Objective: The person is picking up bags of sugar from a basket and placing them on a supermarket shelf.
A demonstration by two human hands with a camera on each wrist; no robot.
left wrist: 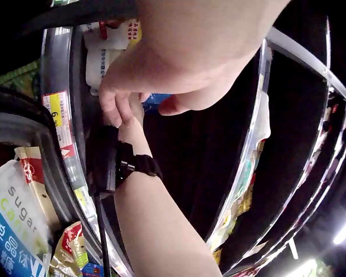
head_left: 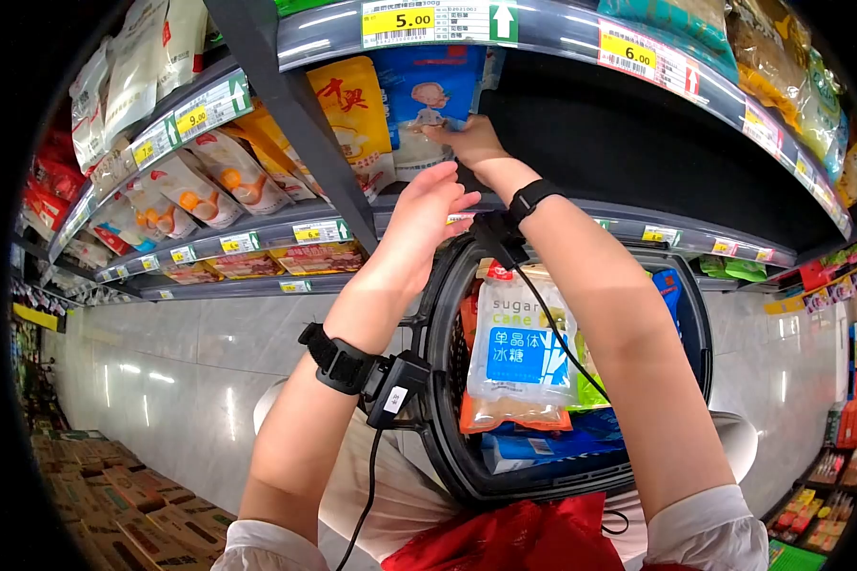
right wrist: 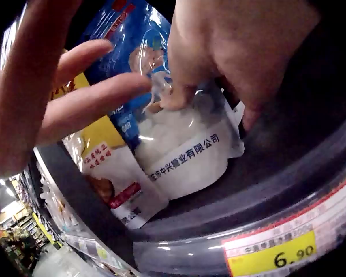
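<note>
A blue and clear bag of white lumps (head_left: 433, 81) stands upright on the shelf. My right hand (head_left: 474, 143) reaches in and pinches the side of this bag; in the right wrist view, its thumb and fingers (right wrist: 179, 98) press into the clear plastic. Just below and left of it is my left hand (head_left: 427, 224), holding nothing, its fingers extended toward the bag. The left wrist view has the left hand (left wrist: 167, 69) crossing over the right wrist. Left of the blue bag, a yellow and white bag (head_left: 357, 105) leans against it.
Below my arms stands a black shopping basket (head_left: 700, 333) holding a white and blue sugar bag (head_left: 519, 338) and other packets. A dark upright post (head_left: 300, 114) divides the shelves. Price labels line the shelf edge, including a 6.90 tag (right wrist: 271, 254). Cardboard boxes (head_left: 133, 504) lie at lower left.
</note>
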